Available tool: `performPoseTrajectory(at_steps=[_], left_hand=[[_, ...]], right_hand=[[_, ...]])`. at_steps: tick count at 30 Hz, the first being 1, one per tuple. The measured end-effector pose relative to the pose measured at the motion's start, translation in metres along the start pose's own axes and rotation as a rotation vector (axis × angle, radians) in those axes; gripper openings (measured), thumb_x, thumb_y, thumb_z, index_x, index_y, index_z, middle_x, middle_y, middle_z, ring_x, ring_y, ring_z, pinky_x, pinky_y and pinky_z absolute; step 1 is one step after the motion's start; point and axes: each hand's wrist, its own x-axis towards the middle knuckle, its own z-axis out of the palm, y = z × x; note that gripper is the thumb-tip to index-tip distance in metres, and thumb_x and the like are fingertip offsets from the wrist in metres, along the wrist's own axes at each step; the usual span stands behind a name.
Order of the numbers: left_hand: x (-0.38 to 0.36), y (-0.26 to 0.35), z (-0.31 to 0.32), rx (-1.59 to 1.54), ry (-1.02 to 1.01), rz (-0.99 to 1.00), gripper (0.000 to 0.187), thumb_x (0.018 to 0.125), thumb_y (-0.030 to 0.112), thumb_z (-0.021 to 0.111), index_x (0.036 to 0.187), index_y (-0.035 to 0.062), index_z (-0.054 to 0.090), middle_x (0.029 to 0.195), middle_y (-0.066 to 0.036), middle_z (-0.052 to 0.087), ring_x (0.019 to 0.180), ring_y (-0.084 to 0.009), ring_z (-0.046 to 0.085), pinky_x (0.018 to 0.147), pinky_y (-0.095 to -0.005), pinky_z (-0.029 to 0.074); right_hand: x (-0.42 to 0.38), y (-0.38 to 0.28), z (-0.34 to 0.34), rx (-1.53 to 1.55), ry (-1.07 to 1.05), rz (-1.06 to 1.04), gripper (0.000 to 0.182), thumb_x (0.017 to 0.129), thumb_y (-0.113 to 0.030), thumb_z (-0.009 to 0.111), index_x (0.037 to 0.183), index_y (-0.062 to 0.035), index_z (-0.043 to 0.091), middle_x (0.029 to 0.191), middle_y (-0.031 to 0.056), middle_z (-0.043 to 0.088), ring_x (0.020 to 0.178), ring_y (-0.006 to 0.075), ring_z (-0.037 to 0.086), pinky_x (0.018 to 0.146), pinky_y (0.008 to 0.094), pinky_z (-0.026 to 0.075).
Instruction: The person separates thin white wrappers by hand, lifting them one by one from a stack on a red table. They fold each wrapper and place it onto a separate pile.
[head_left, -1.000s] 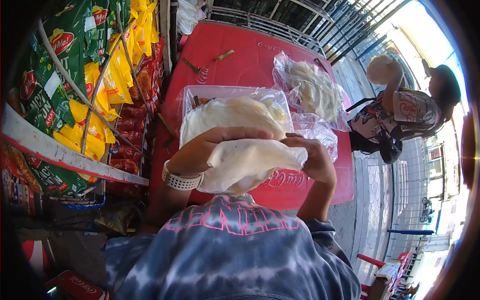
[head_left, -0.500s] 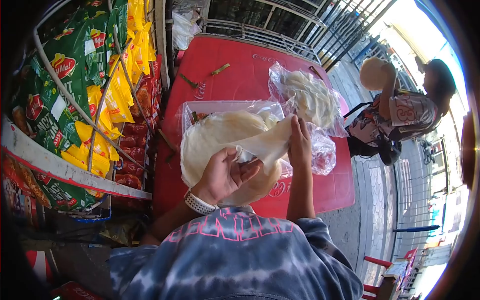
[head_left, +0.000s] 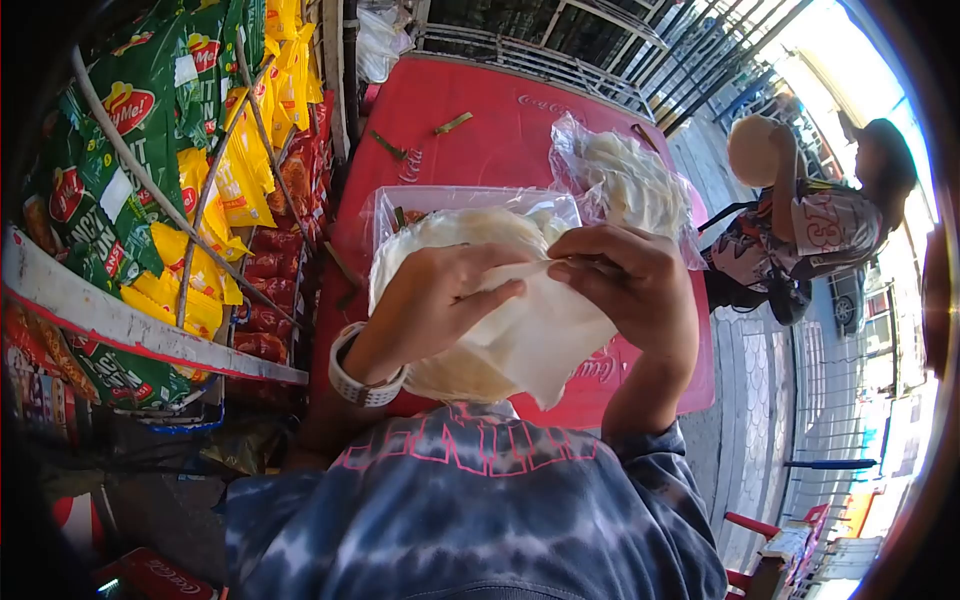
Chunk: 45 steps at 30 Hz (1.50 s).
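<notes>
A thin pale wrapper sheet point(head_left: 555, 335) hangs from my right hand point(head_left: 635, 285), whose fingertips pinch its upper edge. My left hand point(head_left: 440, 300), with a white watch band on the wrist, is beside that edge, fingers bent and somewhat apart; whether it touches the sheet is unclear. Below both hands lies a stack of round pale wrappers point(head_left: 410, 250) across a clear plastic container point(head_left: 480, 192). Behind my right hand, a plastic bag of pale wrappers point(head_left: 630, 180) rests on the red table point(head_left: 480, 110).
Green snack bags point(head_left: 125, 130) and yellow ones point(head_left: 245, 170) hang in a rack at the left. Green scraps point(head_left: 455, 123) lie on the table. At the right stands a person point(head_left: 830, 220) in a dark cap, holding something round and pale. Metal railings run behind the table.
My right hand has moved down and turned inward, bringing the sheet with it. It now spreads downward from the fingertips. My left hand has turned over and risen slightly.
</notes>
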Motion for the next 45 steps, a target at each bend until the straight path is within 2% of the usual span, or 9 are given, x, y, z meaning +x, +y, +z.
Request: performPoseTrajectory(at_steps=[5,9,12,19,28,37,41,43,45], left_hand=[[-0.005,0.021,-0.027,0.022,-0.066,0.033,0.017,0.071,-0.004,0.054,0.086,-0.0024,0.061,0.077,-0.010,0.064,0.073,-0.0147,0.062,0.064,-0.0238,0.047],[-0.005,0.039,-0.039,0.057,-0.119,0.138,0.015,0.069,-0.001,0.060,0.084,-0.0024,0.061,0.075,-0.009,0.064,0.070,-0.0164,0.063,0.060,-0.0236,0.047],[-0.005,0.044,-0.052,-0.193,-0.158,-0.072,0.013,0.072,0.005,0.063,0.083,-0.0020,0.061,0.075,-0.010,0.063,0.070,-0.0127,0.062,0.059,-0.0233,0.046],[0.021,-0.060,-0.031,0.071,0.316,-0.182,0.023,0.084,0.019,0.055,0.094,-0.0020,0.058,0.078,-0.006,0.062,0.072,-0.0099,0.059,0.066,-0.0220,0.046],[-0.012,-0.091,-0.041,-0.256,0.284,-0.370,0.025,0.086,0.016,0.052,0.102,-0.0028,0.053,0.090,-0.008,0.059,0.085,-0.0128,0.057,0.075,-0.0249,0.045],[-0.022,-0.085,-0.046,-0.317,0.340,-0.372,0.026,0.087,0.016,0.050,0.103,-0.0038,0.051,0.090,-0.008,0.058,0.086,-0.0141,0.056,0.076,-0.0264,0.045],[-0.023,-0.088,-0.039,-0.331,0.321,-0.329,0.025,0.086,0.015,0.050,0.103,-0.0030,0.051,0.089,-0.007,0.058,0.085,-0.0133,0.056,0.076,-0.0258,0.045],[-0.027,-0.093,-0.036,-0.297,0.289,-0.345,0.024,0.086,0.015,0.051,0.104,-0.0013,0.052,0.089,-0.007,0.058,0.083,-0.0120,0.056,0.073,-0.0251,0.046],[-0.035,-0.091,-0.036,-0.195,0.280,-0.364,0.024,0.085,0.015,0.052,0.104,0.0006,0.052,0.088,-0.007,0.058,0.081,-0.0114,0.057,0.070,-0.0248,0.046]], right_hand=[[-0.012,-0.004,-0.019,0.016,-0.308,0.273,0.026,0.063,-0.013,0.072,0.085,-0.0053,0.061,0.063,0.0057,0.055,0.052,0.0146,0.052,0.051,0.0270,0.042],[-0.025,0.015,-0.014,0.003,-0.466,-0.058,0.027,0.068,-0.015,0.067,0.091,-0.0030,0.060,0.072,0.0093,0.058,0.065,0.0222,0.056,0.058,0.0292,0.044],[-0.028,0.031,-0.003,0.253,-0.267,-0.255,0.022,0.077,-0.016,0.061,0.092,0.0007,0.058,0.075,0.0074,0.058,0.069,0.0169,0.056,0.063,0.0275,0.043],[-0.037,0.095,0.046,0.792,0.018,0.815,0.033,0.087,-0.026,0.049,0.108,-0.0006,0.055,0.086,-0.0001,0.056,0.075,0.0058,0.051,0.067,0.0214,0.042],[0.021,0.114,0.029,1.235,-0.100,0.650,0.036,0.088,-0.023,0.044,0.115,0.0005,0.046,0.097,0.0147,0.058,0.081,0.0238,0.059,0.073,0.0326,0.048],[0.078,0.233,-0.118,1.127,0.557,0.296,0.031,0.090,-0.018,0.031,0.112,0.0012,0.042,0.109,0.0168,0.052,0.103,0.0298,0.051,0.090,0.0397,0.041],[0.029,0.329,-0.130,1.116,0.868,0.472,0.032,0.090,-0.017,0.031,0.116,0.0007,0.041,0.114,0.0166,0.048,0.104,0.0289,0.048,0.091,0.0423,0.039],[-0.002,0.345,-0.120,1.299,0.856,0.803,0.033,0.088,-0.018,0.034,0.117,-0.0009,0.039,0.116,0.0169,0.046,0.108,0.0295,0.044,0.091,0.0445,0.038],[-0.009,0.342,-0.095,0.891,1.147,1.140,0.036,0.085,-0.015,0.036,0.118,-0.0022,0.037,0.118,0.0160,0.044,0.112,0.0289,0.041,0.091,0.0454,0.037]])
